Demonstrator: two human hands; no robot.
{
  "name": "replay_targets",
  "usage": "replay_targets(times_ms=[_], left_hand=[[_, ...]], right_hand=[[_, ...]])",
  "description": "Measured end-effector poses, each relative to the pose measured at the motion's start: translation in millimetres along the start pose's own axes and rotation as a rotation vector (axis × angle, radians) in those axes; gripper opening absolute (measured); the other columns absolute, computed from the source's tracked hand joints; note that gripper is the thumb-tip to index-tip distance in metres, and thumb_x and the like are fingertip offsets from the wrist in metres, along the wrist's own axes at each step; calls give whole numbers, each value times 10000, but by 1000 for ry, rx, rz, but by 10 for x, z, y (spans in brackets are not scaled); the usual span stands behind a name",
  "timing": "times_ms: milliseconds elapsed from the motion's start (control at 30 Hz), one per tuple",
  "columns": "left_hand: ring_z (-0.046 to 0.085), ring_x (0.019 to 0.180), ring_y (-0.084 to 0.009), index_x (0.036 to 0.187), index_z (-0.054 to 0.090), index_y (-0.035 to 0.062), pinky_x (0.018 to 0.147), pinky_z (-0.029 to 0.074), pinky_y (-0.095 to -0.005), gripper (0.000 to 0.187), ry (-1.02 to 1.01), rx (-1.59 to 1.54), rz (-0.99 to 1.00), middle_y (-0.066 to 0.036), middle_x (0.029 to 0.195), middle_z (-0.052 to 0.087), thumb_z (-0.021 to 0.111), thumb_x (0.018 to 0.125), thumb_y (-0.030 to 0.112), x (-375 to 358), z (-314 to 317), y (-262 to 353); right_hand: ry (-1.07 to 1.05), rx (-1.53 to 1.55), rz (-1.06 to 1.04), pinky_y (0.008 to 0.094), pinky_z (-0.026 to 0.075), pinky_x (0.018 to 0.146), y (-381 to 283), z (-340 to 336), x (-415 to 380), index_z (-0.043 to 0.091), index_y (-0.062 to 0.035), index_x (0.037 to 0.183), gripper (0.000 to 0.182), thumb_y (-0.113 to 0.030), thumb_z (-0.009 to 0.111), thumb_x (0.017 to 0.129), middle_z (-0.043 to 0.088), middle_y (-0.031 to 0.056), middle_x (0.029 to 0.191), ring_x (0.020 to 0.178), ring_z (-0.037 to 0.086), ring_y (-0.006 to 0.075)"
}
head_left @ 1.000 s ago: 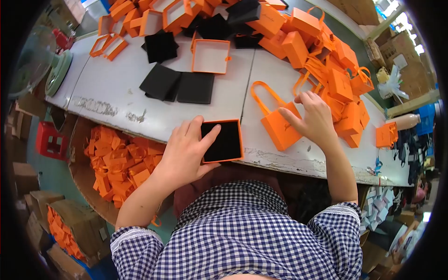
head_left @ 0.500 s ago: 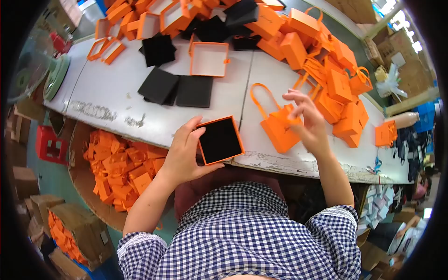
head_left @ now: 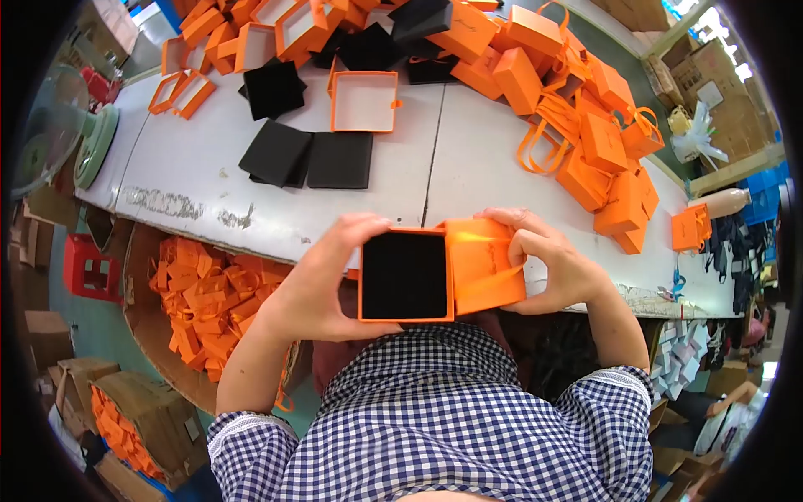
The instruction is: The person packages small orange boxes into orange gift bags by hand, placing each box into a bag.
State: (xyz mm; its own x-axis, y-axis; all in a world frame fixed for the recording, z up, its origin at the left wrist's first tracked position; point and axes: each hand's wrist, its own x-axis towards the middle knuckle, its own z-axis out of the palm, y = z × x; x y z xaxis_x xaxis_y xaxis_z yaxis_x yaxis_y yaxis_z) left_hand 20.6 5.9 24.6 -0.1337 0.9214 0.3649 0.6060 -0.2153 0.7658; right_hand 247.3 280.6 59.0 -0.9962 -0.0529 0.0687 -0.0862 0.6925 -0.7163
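In the head view, the left hand [head_left: 322,280] is curving around an open orange box [head_left: 405,276], fingers pressing near its upper left corner and thumb running under the lower edge. The palm is staying partly open, and the box is showing its black lining. Right up against it, the right hand [head_left: 562,263] is gripping a small orange gift bag [head_left: 489,272] by its right side, fingers bent above and thumb below, with a gap showing between them. Box and bag are touching side by side, right over the near edge of the white surface [head_left: 192,171].

Beyond the left hand, black square pads [head_left: 339,161] are lying flat, and past them a white-lined orange tray [head_left: 364,105] is sitting near more dark pads. Beyond the right hand, a heap of orange gift bags [head_left: 602,142] is spreading outward. Left of the left hand, below the surface, a big carton [head_left: 138,335] is holding loose orange bags, with a red stool [head_left: 92,266] standing farther left.
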Motion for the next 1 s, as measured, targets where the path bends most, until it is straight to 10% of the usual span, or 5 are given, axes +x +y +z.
replay_targets(times_ms=[300, 467, 633, 733, 1000], left_hand=[[483, 1390, -407, 1532, 369, 4, 1150, 431, -470, 1176, 35, 60, -77, -224, 1500, 461, 1003, 609, 365, -198, 126, -44], [134, 1575, -459, 1654, 90, 49, 1251, 252, -524, 1501, 134, -37, 29, -270, 1684, 76, 986, 570, 573, -212, 533, 44], [298, 1517, -452, 1648, 191, 37, 1224, 293, -540, 1332, 211, 14, -211, -260, 1630, 297, 978, 664, 470, -790, 189, 64], [217, 1571, -446, 1637, 258, 15, 1252, 228, -553, 1350, 178, 544, -572, -280, 1695, 204, 959, 596, 510, -1179, -588, 631], [247, 1552, -437, 1644, 285, 158, 1232, 161, -635, 993, 174, 690, -334, -273, 1691, 174, 839, 823, 230, -91, -553, 85]], right_hand=[[-44, -11, -51, 515, 461, 1085, -251, 208, 157, 524, -73, 929, 483, -111, 897, 625, 486, 226, 1529, 1339, 496, 459], [-35, 159, -204, 543, 477, 1064, -216, 711, 458, 532, -79, 908, 463, -139, 906, 642, 455, 251, 1536, 1370, 473, 477], [-217, 387, -191, 479, 372, 1209, -260, 752, 796, 436, -53, 1483, 949, -380, 933, 743, 382, 224, 1614, 1466, 405, 400], [34, 57, -204, 489, 399, 1179, 35, 722, 1102, 490, -12, 1446, 879, -362, 915, 760, 459, 206, 1544, 1422, 441, 399], [163, -495, -250, 444, 496, 1070, 323, 862, 1746, 589, 4, 1297, 539, -270, 792, 880, 582, 184, 1398, 1282, 540, 387]])
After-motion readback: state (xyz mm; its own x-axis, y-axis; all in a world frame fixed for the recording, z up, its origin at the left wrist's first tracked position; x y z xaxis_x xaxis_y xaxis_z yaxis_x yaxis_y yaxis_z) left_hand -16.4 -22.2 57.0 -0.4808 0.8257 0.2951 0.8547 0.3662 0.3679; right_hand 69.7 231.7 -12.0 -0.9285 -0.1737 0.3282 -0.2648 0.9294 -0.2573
